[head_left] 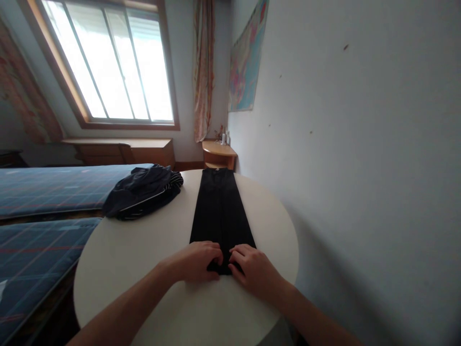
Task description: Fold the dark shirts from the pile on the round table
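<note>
A pair of black trousers (221, 206) lies flat and lengthwise on a round white table (154, 245), waist end away from me. At the near end, my left hand (202, 259) rests on the left side of the cloth, fingers curled round its edge. Opposite it, my right hand (248, 266) has its fingers bent over the right side of the same end, thumb by the hem. The fingers of both hands seem closed on the fabric, and the cloth under them is partly hidden.
A heap of dark clothes (144, 190) with white stripes sits at the table's far left. Beds with blue plaid covers (43, 247) stand left of the table. A white wall (360, 182) runs close along the right. A small corner shelf (219, 148) is beyond the table.
</note>
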`<state>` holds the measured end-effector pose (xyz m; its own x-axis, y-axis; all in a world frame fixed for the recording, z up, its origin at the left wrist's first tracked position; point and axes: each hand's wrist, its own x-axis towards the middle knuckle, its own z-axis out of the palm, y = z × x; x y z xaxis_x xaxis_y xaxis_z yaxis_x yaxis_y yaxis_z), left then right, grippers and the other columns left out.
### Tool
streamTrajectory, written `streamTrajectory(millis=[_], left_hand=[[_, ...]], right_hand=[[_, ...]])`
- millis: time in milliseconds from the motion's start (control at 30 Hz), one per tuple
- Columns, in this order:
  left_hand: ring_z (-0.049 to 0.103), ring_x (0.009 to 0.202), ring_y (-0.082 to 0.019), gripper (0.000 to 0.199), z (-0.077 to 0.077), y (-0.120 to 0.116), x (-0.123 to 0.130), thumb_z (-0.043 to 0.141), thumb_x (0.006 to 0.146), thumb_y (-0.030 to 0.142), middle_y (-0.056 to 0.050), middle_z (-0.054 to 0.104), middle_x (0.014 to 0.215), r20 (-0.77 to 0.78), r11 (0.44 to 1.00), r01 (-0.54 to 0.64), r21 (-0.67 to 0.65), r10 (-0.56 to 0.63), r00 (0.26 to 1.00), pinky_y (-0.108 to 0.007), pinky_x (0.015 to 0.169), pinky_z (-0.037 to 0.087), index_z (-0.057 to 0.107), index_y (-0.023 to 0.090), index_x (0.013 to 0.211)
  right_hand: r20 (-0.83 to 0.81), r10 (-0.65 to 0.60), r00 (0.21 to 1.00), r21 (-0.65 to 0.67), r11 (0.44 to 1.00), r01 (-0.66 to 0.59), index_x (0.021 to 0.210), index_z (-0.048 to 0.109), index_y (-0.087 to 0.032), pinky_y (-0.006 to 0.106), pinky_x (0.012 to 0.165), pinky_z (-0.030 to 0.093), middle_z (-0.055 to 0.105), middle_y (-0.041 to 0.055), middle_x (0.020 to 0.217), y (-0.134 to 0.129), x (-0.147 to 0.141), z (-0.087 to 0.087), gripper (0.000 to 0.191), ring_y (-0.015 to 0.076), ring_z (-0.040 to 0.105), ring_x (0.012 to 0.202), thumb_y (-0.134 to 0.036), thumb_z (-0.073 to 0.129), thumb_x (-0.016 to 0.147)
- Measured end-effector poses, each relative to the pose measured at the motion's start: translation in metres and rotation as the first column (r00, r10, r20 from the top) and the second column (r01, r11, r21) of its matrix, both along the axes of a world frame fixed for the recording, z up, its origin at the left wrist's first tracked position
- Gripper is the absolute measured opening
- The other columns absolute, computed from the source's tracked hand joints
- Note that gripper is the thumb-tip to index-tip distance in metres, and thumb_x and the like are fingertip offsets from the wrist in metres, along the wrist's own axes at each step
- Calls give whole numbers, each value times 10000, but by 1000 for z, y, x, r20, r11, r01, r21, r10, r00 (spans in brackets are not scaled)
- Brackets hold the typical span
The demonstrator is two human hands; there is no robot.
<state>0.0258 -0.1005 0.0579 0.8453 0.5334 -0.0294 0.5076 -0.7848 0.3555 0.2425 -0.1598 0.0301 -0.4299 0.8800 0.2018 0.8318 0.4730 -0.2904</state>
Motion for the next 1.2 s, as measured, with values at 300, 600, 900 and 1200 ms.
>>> streamTrajectory(millis=[300,600,900,1200], left_hand=[[622,939,-225,170,-16,-34,5,530,916,107,-69,662,1019,-158,934,-11,356,72,985,-314,751,499,645,172,1023],[625,886,-208,150,-21,-23,6,526,836,91,-31,668,914,-36,950,-123,287,139,990,-312,783,491,605,189,918],[598,949,-235,278,-18,-33,-4,549,856,91,-53,642,1044,-44,926,-154,345,180,983,-351,794,491,582,203,1108],[594,987,-236,395,-29,-39,-22,525,926,67,-56,635,1146,-89,902,9,431,32,996,-381,859,503,569,256,1271]], right_hand=[[71,3,997,-29,1000,-1,1042,719,-152,376,976,482,685,114,1212,-17,-9,7,237,266,601,1149,-308,638,883],[245,-76,967,32,997,71,998,686,-129,340,782,479,699,109,978,-11,-30,5,213,258,631,953,-311,619,911],[250,-48,967,137,991,14,956,667,-191,316,709,445,700,48,890,1,-21,0,79,216,642,849,-209,591,943],[289,138,947,207,957,-202,1258,631,-206,316,742,484,735,56,1023,3,2,-8,314,213,669,914,-160,602,949]])
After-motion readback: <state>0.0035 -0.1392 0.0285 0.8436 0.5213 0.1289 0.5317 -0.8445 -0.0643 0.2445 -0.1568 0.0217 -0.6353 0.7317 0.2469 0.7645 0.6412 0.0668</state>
